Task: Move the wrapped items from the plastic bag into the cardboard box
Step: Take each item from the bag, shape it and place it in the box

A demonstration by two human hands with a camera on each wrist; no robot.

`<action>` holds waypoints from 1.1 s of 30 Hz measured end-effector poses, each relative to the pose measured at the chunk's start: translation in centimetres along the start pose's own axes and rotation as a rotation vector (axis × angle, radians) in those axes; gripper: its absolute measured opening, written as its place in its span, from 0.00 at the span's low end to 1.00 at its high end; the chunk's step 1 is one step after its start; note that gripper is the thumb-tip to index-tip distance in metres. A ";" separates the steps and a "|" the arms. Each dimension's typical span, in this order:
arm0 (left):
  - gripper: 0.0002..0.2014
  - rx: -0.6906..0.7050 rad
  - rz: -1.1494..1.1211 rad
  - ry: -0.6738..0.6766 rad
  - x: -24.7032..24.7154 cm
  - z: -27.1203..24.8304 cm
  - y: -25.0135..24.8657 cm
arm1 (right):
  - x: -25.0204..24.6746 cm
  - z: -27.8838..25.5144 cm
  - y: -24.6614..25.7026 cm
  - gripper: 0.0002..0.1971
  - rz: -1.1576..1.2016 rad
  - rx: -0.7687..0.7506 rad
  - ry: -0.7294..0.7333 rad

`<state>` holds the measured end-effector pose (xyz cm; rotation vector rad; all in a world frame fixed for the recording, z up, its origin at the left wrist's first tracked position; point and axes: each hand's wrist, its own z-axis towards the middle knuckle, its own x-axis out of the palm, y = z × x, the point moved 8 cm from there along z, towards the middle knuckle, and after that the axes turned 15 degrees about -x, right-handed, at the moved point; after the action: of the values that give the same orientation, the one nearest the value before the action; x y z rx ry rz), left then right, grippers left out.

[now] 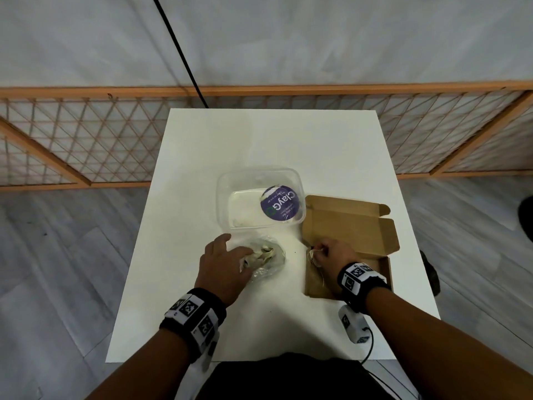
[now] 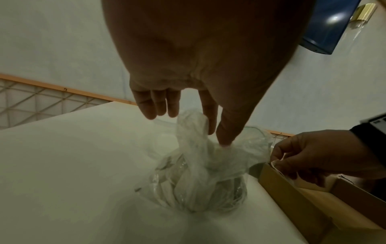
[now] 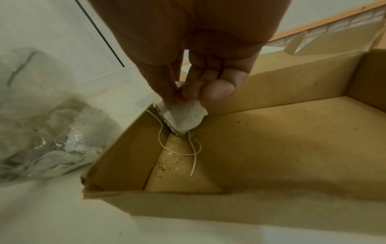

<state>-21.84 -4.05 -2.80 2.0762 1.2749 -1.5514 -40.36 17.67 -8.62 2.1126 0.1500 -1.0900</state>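
Head view: left hand rests on the crumpled plastic bag at the near centre of the white table, fingers partly hidden in the film. To its right, the right hand sits over the near-left corner of the open cardboard box, fingers drawn together on a small pale wrapped item. A clear lidded container with a purple label stands farther back. How many items remain in the bag cannot be made out here.

Left wrist view: the left hand holds the gathered neck of the plastic bag between thumb and forefinger; the other fingers are straight and apart. The film looks thin, slack and slippery, so holding it at the bunched neck seems the surest grip. Its contents read only as pale folds and thread.

Right wrist view: the right hand pinches the wrapped item by its upper edge, thumb against fingertips, just above the box floor at the left wall of the cardboard box. A thin string trails from it onto the floor. The item appears light, soft and easily torn; a grip on the paper body, not the string, is advisable. The far-right part of the box is cut off, and the plastic bag at left is blurred.
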 end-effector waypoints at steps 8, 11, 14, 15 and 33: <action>0.20 0.015 -0.002 0.210 1.0 -0.6 -0.5 | 1.4 0.8 1.4 0.05 0.097 -0.026 -0.036; 0.22 0.054 0.034 0.261 1.9 -0.9 -0.6 | 1.4 0.7 1.6 0.06 0.123 0.010 -0.069; 0.25 0.073 0.035 0.309 2.6 -1.2 -0.8 | 1.2 0.3 1.2 0.07 0.088 0.073 -0.070; 0.25 0.077 0.026 0.312 2.7 -1.3 -0.9 | 1.0 0.1 1.0 0.09 0.066 0.091 -0.069; 0.20 0.096 -0.063 0.265 2.9 -2.4 -1.0 | 0.2 -0.6 0.2 0.10 -0.263 -0.006 0.038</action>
<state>-20.89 -0.43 -4.10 2.3889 1.3897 -1.4235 -39.77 17.85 -8.39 2.1517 0.4595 -1.1971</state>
